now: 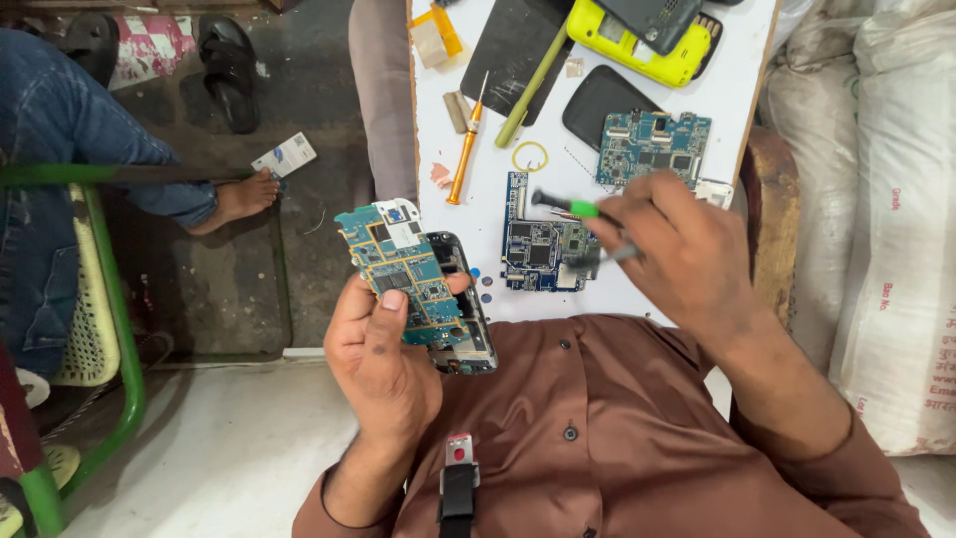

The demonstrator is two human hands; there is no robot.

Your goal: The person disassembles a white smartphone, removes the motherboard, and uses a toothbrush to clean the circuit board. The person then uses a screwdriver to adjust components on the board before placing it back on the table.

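My left hand (383, 359) holds a blue-green circuit board (401, 271) against a dark phone frame (466, 314), thumb pressed on the board. My right hand (682, 254) grips a screwdriver with a green and black handle (568, 206) together with metal tweezers (607, 256). It hovers over a blue circuit board (538, 249) lying on the white worktop (498, 149). Another blue board (652, 144) lies just beyond my right hand.
On the worktop lie an orange-handled screwdriver (464, 149), a green stick tool (531, 88), a yellow rubber band (530, 156), black phone covers (602, 100), a yellow phone shell (642, 45). White sacks (886, 219) stand right. A person's bare foot (244, 196) and a green chair (95, 329) are left.
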